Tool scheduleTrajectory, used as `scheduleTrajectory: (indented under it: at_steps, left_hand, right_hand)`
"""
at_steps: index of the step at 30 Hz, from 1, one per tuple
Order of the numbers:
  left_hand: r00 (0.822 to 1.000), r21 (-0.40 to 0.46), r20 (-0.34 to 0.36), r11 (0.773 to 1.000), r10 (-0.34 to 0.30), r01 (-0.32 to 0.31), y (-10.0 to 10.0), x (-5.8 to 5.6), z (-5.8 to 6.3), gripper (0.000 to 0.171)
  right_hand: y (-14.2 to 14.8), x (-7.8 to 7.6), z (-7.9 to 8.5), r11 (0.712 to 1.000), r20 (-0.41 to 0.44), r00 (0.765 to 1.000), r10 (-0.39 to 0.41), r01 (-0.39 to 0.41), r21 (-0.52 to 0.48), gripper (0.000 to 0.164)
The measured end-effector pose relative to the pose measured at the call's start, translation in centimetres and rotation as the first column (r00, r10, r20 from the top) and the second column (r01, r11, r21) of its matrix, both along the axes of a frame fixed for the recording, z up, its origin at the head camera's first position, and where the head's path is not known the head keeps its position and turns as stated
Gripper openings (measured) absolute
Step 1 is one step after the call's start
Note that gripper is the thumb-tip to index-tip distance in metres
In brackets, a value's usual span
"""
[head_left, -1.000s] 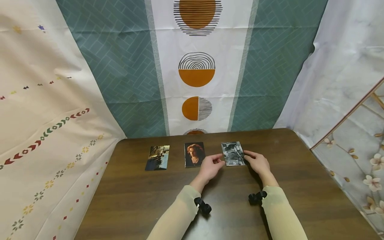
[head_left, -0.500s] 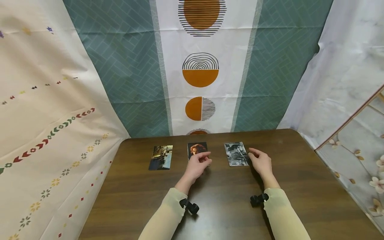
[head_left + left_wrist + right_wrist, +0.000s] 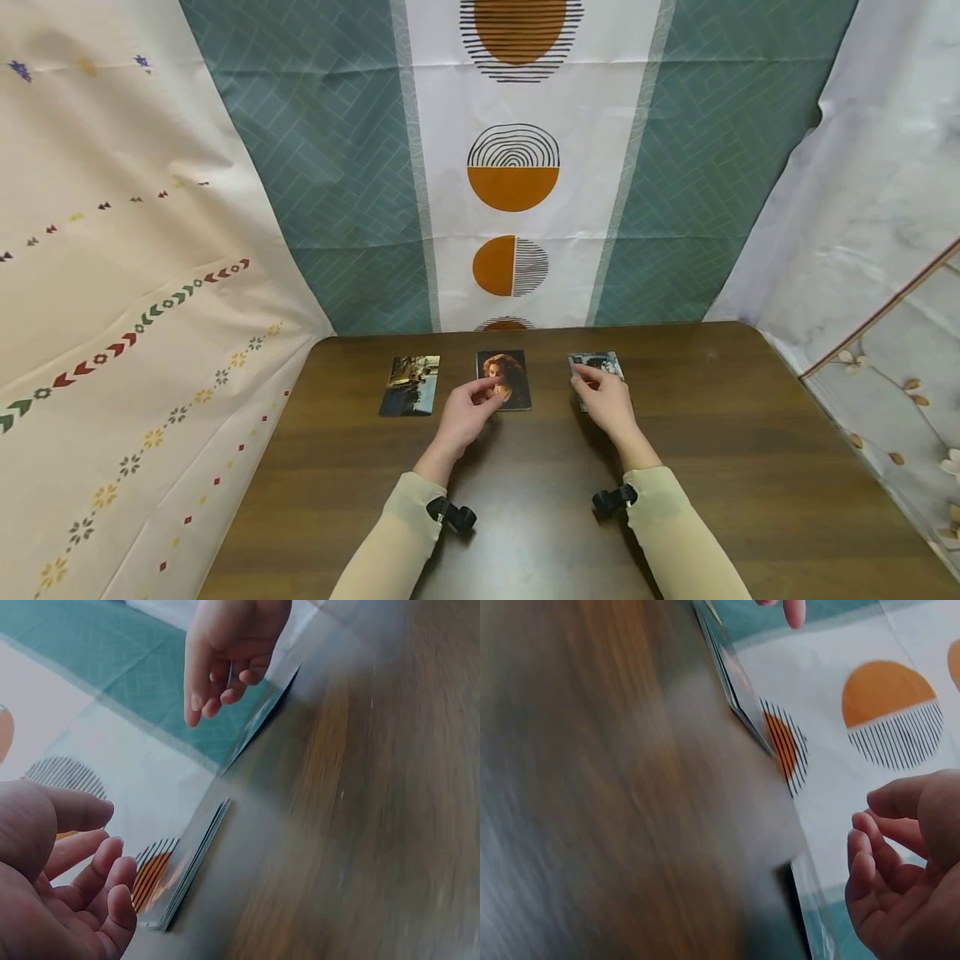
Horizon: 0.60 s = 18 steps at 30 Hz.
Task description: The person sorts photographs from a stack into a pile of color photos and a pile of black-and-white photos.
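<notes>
Three photo cards lie in a row near the table's far edge. In the head view, the left one is a waterside scene [image 3: 410, 387], the middle one a portrait [image 3: 516, 392], and the right one a black-and-white picture [image 3: 604, 360]. My left hand [image 3: 463, 414] hovers with bent, relaxed fingers over the portrait's left side. Above the black-and-white card, partly covering it, is my right hand [image 3: 609, 406], fingers loosely bent. Neither hand holds anything. Seen edge-on in the left wrist view, the middle card is the top of a thin stack [image 3: 196, 864].
The brown wooden table [image 3: 525, 517] ends just behind the cards at a patterned cloth [image 3: 442, 167] hanging upright. A cream cloth [image 3: 135, 275] borders the left side, and a floral white one [image 3: 892, 350] the right. A black wrist camera [image 3: 452, 515] sits on each sleeve.
My left hand has moved left, away from the black-and-white card, to the portrait. My right hand has shifted left from that card's right edge to over it. The cards stay in place.
</notes>
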<state>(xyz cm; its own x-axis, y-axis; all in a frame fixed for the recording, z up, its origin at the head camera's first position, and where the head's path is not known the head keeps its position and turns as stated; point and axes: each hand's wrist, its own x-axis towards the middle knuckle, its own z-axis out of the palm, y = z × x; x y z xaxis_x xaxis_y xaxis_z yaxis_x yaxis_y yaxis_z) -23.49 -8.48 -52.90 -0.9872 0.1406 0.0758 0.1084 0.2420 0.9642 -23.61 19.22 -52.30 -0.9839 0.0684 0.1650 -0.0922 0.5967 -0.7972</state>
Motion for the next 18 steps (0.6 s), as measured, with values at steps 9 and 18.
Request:
scheduleTrajectory:
  at_steps: [9,18]
  left_hand:
    - [0.997,-0.015,0.035,0.998,0.065,-0.065,-2.2,0.1,-0.1,0.04]
    - [0.992,-0.049,0.037,0.992,0.121,-0.119,-3.0,0.2,-0.5,0.041]
  right_hand:
    - [-2.7,0.3,0.1,0.997,0.023,0.997,0.071,-0.071,-0.015,0.038]
    - [-5.1,0.5,-0.2,0.995,0.015,0.996,0.092,-0.092,0.035,0.038]
